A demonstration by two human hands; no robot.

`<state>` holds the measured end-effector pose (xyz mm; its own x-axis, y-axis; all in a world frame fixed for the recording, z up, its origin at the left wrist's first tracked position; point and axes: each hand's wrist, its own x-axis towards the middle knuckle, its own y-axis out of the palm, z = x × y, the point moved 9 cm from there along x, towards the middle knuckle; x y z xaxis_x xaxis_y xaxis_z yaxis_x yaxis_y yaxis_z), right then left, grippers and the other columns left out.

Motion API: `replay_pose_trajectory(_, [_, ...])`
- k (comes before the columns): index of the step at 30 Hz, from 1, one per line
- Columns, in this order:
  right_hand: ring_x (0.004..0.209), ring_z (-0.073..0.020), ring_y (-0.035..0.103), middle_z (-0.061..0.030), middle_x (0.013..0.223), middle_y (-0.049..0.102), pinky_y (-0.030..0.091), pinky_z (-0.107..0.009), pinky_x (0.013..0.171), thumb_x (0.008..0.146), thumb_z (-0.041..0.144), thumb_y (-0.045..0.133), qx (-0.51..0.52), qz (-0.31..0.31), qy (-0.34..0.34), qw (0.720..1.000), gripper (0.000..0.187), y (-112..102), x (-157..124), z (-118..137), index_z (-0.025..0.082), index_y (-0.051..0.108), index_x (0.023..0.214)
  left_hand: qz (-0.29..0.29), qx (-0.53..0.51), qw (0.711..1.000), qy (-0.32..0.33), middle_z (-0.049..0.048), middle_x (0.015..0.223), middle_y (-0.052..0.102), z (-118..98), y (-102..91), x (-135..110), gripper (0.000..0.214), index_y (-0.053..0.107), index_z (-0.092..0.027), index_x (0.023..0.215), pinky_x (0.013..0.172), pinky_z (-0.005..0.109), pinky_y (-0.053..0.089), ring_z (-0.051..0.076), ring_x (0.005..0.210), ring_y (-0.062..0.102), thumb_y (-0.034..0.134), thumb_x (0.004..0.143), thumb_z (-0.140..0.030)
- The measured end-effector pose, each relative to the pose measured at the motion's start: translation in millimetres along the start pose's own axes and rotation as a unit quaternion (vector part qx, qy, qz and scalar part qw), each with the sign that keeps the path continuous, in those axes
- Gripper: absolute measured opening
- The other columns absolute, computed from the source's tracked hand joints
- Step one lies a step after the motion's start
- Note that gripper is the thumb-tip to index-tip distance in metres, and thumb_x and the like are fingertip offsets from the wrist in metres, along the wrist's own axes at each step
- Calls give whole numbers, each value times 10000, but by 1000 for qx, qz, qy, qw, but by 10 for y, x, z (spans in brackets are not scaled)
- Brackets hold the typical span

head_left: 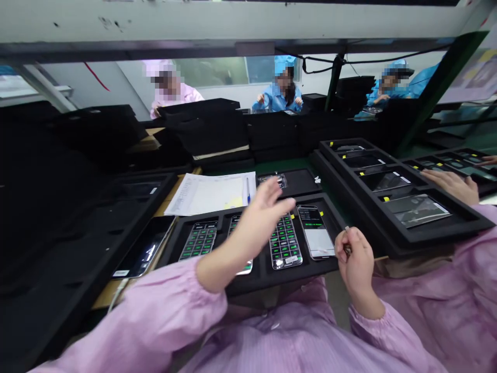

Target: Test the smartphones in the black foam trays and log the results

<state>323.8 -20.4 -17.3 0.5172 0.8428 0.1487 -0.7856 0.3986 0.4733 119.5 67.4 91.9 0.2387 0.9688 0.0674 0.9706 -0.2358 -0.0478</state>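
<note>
My left hand [264, 212] hovers over a black foam tray [264, 277] with its fingers stretched out and nothing in them. Under it lies a phone [286, 246] whose dark screen shows a grid of green text; my forearm partly covers a second phone [245, 268]. Farther left in the tray is another phone with the same kind of grid [199, 241]. Beside the tray's right end my right hand [356, 259] is closed on a small metallic piece [347, 229], too small to name. Nearest to it lies a phone [316, 233] with a half-white screen.
Papers [212, 194] with a blue pen [249, 192] lie behind the tray. At left, a dark phone or tablet [145, 248] sits near a white cable [117, 295]. On the right stand stacked foam trays [462, 220] with screens, beside a co-worker's hand [452, 185]. An overhead beam [233, 23] crosses above.
</note>
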Motion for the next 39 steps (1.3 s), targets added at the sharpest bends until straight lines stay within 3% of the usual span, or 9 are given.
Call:
replay_pose_trajectory(2, [428,-57,334,34,552,495,231,-188,395,888,471,665,-8,4,9,1000,426,12,-10,-15,190,479,627,-54,2,999,-4,124,1405,558,-191,-389,181,572,496,-213,1351,1067,418,481,250,1295,552,647,800,-184])
replay_pose_trajectory(4, [430,-57,340,34,544,494,242,-183,397,876,466,684,-8,6,18,1000,425,21,-13,-27,187,488,621,-113,57,992,-18,123,1348,591,-250,-716,440,513,537,-191,1306,998,362,522,212,1222,597,618,803,-131])
replay_pose_trajectory(7, [433,-60,357,31,541,502,256,-179,400,861,463,702,-12,8,28,1000,403,27,-10,-45,189,514,634,-121,124,982,-75,155,1205,645,-25,-899,887,404,592,-120,1210,904,387,556,230,1096,645,628,807,-110])
replay_pose_trajectory(10, [434,-65,351,26,546,508,255,-186,401,860,472,700,-19,8,32,999,412,31,-2,-60,190,509,628,-84,197,970,-119,110,1105,667,357,-835,1264,293,623,-118,1128,859,423,566,224,1003,657,672,860,-226])
replay_pose_trajectory(13, [437,-67,344,26,543,505,254,-191,406,858,477,702,-24,9,33,999,426,41,4,-73,191,500,615,-47,275,954,-106,88,1156,652,624,-658,1543,321,622,-149,1150,897,449,551,219,1028,644,642,906,-356])
replay_pose_trajectory(19, [439,-71,346,25,533,502,244,-199,410,846,509,705,-50,14,27,998,449,71,6,-68,191,505,602,12,393,919,-25,112,1284,604,788,-330,1893,399,591,-164,1233,980,498,504,255,1150,600,637,905,-386])
replay_pose_trajectory(26, [458,-80,350,7,552,548,227,-207,423,880,490,679,-66,45,34,996,425,83,-22,-127,187,532,621,62,462,885,5,90,1163,648,830,-203,1927,335,623,-153,1147,923,460,535,227,1051,634,636,907,-386])
replay_pose_trajectory(32, [445,-70,320,3,573,570,206,-204,418,879,486,681,-72,52,30,996,417,73,-9,-144,186,529,632,102,443,888,67,86,1159,651,681,-113,1700,354,609,-162,1184,931,461,532,220,1036,637,636,908,-382])
replay_pose_trajectory(39, [499,-68,374,1,606,548,285,-164,427,863,482,703,-106,47,44,992,420,-24,-77,-178,169,548,630,86,438,893,52,89,1156,642,581,-137,1506,330,613,-149,1159,884,440,555,215,1019,638,634,911,-366])
